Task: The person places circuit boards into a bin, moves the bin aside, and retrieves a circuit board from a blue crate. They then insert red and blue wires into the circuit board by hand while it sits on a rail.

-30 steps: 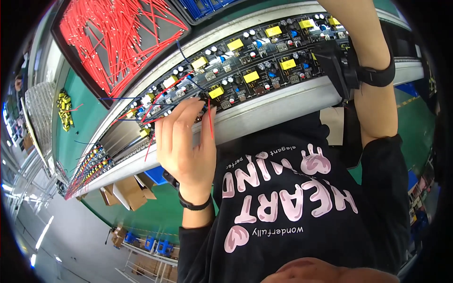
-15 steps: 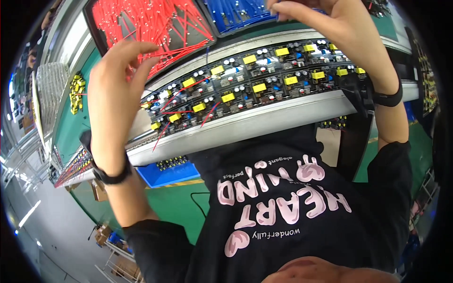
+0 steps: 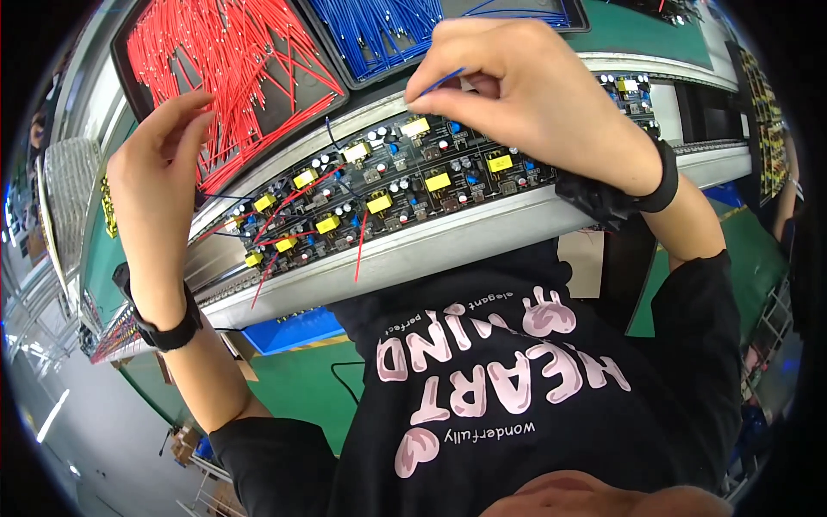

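Observation:
My right hand (image 3: 525, 95) pinches a short blue wire (image 3: 446, 80) between thumb and forefinger. It is over the far row of a panel of black circuit boards (image 3: 405, 185), which carry yellow block components and small round capacitors. Several red and blue wires stick up from the boards' left part, one red wire (image 3: 361, 250) hanging over the near rail. My left hand (image 3: 155, 181) hovers at the left end, beside the tray of red wires (image 3: 340, 93). Its fingers are curved, with a gap between thumb and forefinger and nothing visible in them.
Behind the boards, a black tray of blue wires (image 3: 581, 19) adjoins the red one. Metal rails (image 3: 465, 226) run along the panel's near and far sides. A blue bin (image 3: 293, 331) is below the near rail. More boards (image 3: 762, 129) stand at the far right.
My right hand has come left and nearer, from the blue-wire tray to above the boards, now with a blue wire in its fingers. The view has shifted; my left hand keeps a similar pose.

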The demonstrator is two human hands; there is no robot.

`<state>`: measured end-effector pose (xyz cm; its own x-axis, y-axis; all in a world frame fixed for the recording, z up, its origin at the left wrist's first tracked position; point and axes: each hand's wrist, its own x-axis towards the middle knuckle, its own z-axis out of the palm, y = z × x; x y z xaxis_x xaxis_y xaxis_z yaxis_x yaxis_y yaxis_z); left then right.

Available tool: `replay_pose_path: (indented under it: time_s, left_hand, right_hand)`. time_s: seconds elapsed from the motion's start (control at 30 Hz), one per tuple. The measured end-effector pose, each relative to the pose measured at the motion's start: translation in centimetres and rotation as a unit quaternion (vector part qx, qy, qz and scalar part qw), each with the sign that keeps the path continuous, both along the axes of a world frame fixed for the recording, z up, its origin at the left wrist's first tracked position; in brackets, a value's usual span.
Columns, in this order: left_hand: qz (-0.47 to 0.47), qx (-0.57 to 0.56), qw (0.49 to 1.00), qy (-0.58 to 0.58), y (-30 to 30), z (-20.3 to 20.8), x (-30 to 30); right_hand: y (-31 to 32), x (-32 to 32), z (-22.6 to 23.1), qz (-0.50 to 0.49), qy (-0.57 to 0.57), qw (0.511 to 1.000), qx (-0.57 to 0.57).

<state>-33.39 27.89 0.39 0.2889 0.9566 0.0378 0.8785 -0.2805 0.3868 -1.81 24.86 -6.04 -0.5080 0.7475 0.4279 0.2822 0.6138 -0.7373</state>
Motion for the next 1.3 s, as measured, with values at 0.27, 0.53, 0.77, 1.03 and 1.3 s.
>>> replay_pose_path:
  time_s: [0.27, 0.53, 0.77, 1.03, 1.3]
  left_hand:
    - [0.021, 0.146, 0.989, 0.010, -1.5, 0.4, -0.5]
    - [0.096, 0.086, 0.986, -0.106, -2.1, -1.1, -1.3]
    - [-0.029, 0.178, 0.983, -0.030, -2.3, -0.1, -0.6]
    - [0.036, -0.018, 0.940, -0.338, -4.5, 0.9, 2.3]
    - [0.041, -0.173, 0.916, -0.359, -4.4, 1.6, 3.6]
  right_hand:
    - [-0.2, -1.6, 0.1, -0.063, -0.150, 0.985, -0.053]
    - [-0.2, -1.8, -0.3, -0.063, -0.168, 0.983, -0.044]
    - [-0.3, -1.8, -0.4, -0.063, -0.165, 0.984, -0.039]
    - [-0.1, -1.9, -1.0, -0.035, -0.162, 0.986, 0.013]
    - [0.0, -1.5, -1.1, -0.007, -0.163, 0.985, 0.055]
